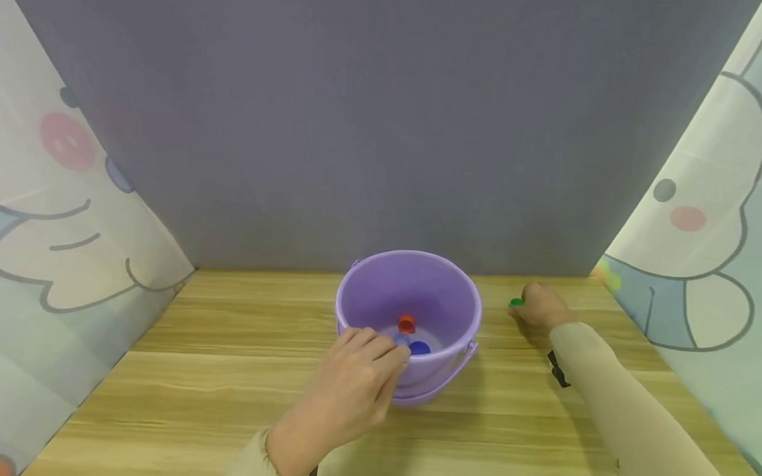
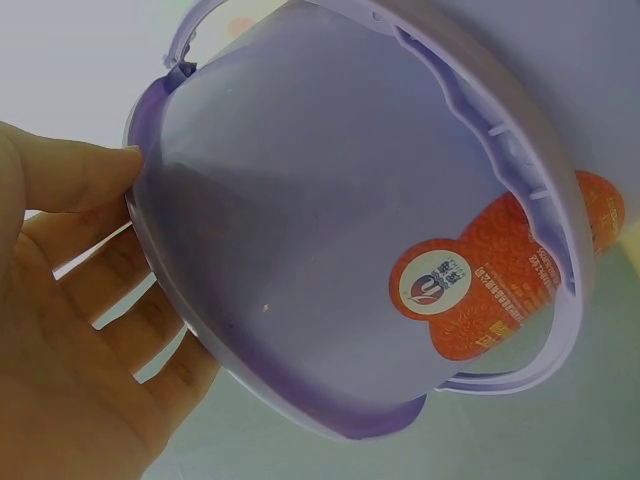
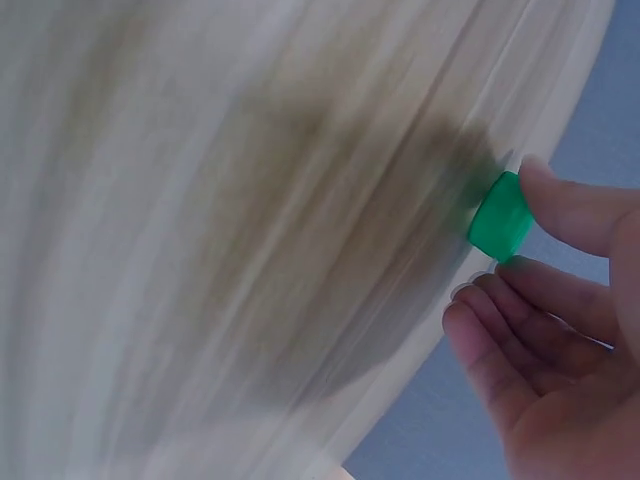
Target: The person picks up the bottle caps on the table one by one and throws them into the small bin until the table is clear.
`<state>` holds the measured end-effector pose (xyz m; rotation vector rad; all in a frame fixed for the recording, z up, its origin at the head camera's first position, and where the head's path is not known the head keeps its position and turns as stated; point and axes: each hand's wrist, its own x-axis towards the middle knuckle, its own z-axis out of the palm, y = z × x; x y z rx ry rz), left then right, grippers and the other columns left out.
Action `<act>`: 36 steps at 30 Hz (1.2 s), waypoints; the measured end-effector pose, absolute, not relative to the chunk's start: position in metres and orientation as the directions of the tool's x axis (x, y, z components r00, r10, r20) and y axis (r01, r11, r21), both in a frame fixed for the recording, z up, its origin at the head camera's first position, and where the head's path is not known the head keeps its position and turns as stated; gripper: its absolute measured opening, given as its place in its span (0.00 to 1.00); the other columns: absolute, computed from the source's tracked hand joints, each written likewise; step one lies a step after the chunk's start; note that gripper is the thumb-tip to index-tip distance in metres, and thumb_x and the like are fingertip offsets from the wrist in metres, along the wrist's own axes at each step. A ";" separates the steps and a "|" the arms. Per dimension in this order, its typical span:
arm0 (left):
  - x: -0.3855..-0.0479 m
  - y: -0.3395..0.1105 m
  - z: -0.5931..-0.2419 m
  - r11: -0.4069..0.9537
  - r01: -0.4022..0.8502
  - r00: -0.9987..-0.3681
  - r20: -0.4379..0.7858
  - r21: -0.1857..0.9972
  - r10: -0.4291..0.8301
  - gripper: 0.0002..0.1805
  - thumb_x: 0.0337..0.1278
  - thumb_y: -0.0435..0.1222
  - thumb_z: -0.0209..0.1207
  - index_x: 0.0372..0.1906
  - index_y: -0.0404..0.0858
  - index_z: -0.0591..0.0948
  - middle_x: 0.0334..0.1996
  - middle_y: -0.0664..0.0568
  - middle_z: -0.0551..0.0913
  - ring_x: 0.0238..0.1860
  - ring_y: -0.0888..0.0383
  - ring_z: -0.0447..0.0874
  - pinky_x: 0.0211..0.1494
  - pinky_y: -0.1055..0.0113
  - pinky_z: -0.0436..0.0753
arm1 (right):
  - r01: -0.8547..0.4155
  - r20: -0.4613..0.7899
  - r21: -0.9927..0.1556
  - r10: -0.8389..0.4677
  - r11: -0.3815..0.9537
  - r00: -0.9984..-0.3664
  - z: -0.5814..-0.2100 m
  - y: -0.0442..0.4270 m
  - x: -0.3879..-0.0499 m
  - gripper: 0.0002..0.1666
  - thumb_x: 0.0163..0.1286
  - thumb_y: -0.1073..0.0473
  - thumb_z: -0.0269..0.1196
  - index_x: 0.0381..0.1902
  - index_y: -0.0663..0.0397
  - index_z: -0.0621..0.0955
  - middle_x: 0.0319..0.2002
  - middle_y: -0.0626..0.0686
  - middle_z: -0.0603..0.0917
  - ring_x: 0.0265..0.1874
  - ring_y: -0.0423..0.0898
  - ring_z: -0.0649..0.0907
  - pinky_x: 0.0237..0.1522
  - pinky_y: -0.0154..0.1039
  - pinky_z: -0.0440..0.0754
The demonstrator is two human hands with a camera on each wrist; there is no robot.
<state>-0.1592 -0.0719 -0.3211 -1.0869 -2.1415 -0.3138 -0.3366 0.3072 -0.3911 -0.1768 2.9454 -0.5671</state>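
Observation:
A purple bucket [image 1: 411, 270] stands on the wooden table, its mouth tilted toward me. My left hand [image 1: 349, 380] grips the near rim, thumb on the outer wall in the left wrist view and the other fingers over the edge. Inside the bucket lie a red cap [image 1: 406, 324], a blue cap [image 1: 420, 348] and a pale blue piece [image 1: 402, 339] partly hidden by the rim. To the right of the bucket, my right hand [image 1: 542, 308] pinches a small green bottle cap [image 3: 501, 216] between thumb and index finger, close to the tabletop.
The bucket's handle [image 1: 448, 380] hangs down on its near right side. An orange-red label [image 2: 470, 290] is stuck on its outer wall. A grey panel [image 1: 385, 126] rises behind the table [image 1: 238, 359]; cartoon-printed sheets [image 1: 702, 242] flank both sides.

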 end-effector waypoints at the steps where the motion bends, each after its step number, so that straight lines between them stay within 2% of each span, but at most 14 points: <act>1: -0.159 -0.072 -0.321 0.617 0.781 -0.399 0.685 -0.094 0.610 0.02 0.60 0.33 0.60 0.35 0.44 0.80 0.30 0.58 0.80 0.33 0.56 0.76 0.42 0.63 0.76 | -0.088 -0.112 -0.371 -0.139 0.924 -0.984 -0.392 0.307 -0.337 0.23 0.70 0.55 0.66 0.42 0.75 0.77 0.39 0.68 0.82 0.41 0.64 0.83 0.46 0.59 0.82; 8: -0.159 -0.072 -0.320 0.626 0.774 -0.409 0.680 -0.095 0.609 0.02 0.60 0.34 0.61 0.35 0.44 0.80 0.30 0.58 0.80 0.33 0.56 0.76 0.43 0.63 0.75 | -0.089 -0.098 -0.364 -0.133 0.927 -0.986 -0.392 0.305 -0.335 0.20 0.69 0.58 0.64 0.41 0.76 0.77 0.39 0.69 0.82 0.41 0.66 0.83 0.47 0.60 0.82; 15: -0.157 -0.072 -0.320 0.626 0.774 -0.406 0.680 -0.099 0.610 0.02 0.59 0.33 0.61 0.35 0.44 0.79 0.30 0.58 0.80 0.34 0.56 0.76 0.43 0.63 0.76 | -0.088 -0.095 -0.384 -0.134 0.919 -0.986 -0.390 0.303 -0.330 0.18 0.68 0.62 0.59 0.44 0.78 0.76 0.43 0.73 0.81 0.47 0.72 0.81 0.50 0.64 0.80; 19: -0.157 -0.073 -0.319 0.624 0.774 -0.401 0.682 -0.105 0.611 0.02 0.59 0.33 0.60 0.34 0.44 0.79 0.30 0.58 0.80 0.34 0.56 0.76 0.43 0.63 0.76 | -0.096 -0.080 -0.399 -0.139 0.912 -0.987 -0.389 0.302 -0.328 0.18 0.68 0.63 0.60 0.45 0.77 0.76 0.43 0.72 0.82 0.48 0.73 0.81 0.51 0.64 0.80; 25: -0.157 -0.073 -0.319 0.622 0.773 -0.383 0.691 -0.124 0.614 0.02 0.58 0.33 0.61 0.35 0.44 0.79 0.30 0.58 0.80 0.34 0.56 0.76 0.43 0.64 0.75 | -0.081 -0.086 -0.438 -0.131 0.895 -0.988 -0.388 0.299 -0.325 0.21 0.69 0.62 0.59 0.50 0.79 0.75 0.47 0.74 0.81 0.49 0.73 0.80 0.52 0.65 0.79; 31: -0.158 -0.073 -0.320 0.616 0.775 -0.363 0.701 -0.138 0.614 0.02 0.60 0.33 0.59 0.36 0.44 0.80 0.30 0.59 0.80 0.34 0.57 0.76 0.42 0.64 0.75 | -0.073 -0.071 -0.484 -0.122 0.872 -0.990 -0.384 0.295 -0.323 0.23 0.67 0.63 0.60 0.52 0.81 0.75 0.42 0.70 0.83 0.42 0.64 0.83 0.50 0.61 0.82; 36: -0.158 -0.073 -0.321 0.616 0.775 -0.356 0.706 -0.144 0.612 0.02 0.62 0.34 0.58 0.36 0.44 0.80 0.29 0.59 0.79 0.33 0.57 0.76 0.42 0.64 0.74 | -0.079 -0.046 -0.501 -0.118 0.862 -0.992 -0.383 0.294 -0.321 0.28 0.67 0.61 0.62 0.56 0.81 0.74 0.50 0.76 0.80 0.50 0.71 0.81 0.54 0.64 0.79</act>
